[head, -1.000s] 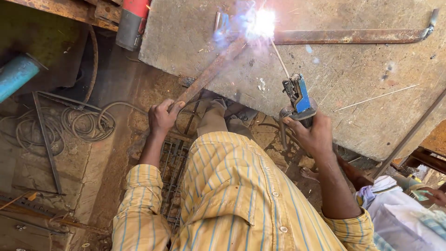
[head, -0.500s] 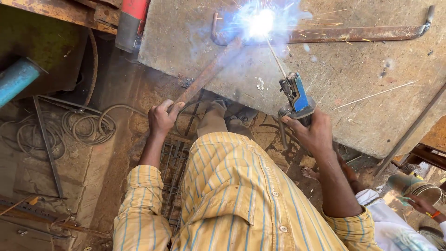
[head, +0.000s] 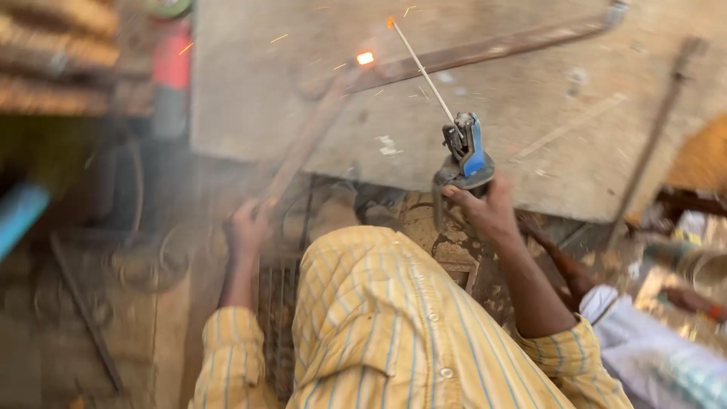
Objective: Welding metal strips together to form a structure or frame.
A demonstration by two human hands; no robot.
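The right hand (head: 491, 208) is gripping a welding electrode holder (head: 463, 155) with a blue clamp, its fingers wrapped tight round the handle, just in front of the near edge of a large grey slab (head: 485, 113) that is serving as the work surface. A thin welding rod (head: 422, 70) is sticking out of the clamp and slanting up and left over the slab, its tip glowing orange near the slab's far edge, clear of the metal. The left hand (head: 248, 225) is closed round the near end of a rusty metal bar (head: 303, 144), which is running diagonally up from below the slab's near left corner onto the slab; the blur makes the individual fingers hard to see. A small hot spot (head: 365, 57) is glowing where this bar is meeting a long flat steel strip (head: 485, 51) lying across the far part of the slab, and a few sparks are flying above it. The person is wearing a yellow striped shirt (head: 379, 326). At the lower right edge of the view, another person's white sleeve (head: 644, 348) is showing. A blue pipe (head: 19, 216) is lying off to the left of the slab, on the ground.
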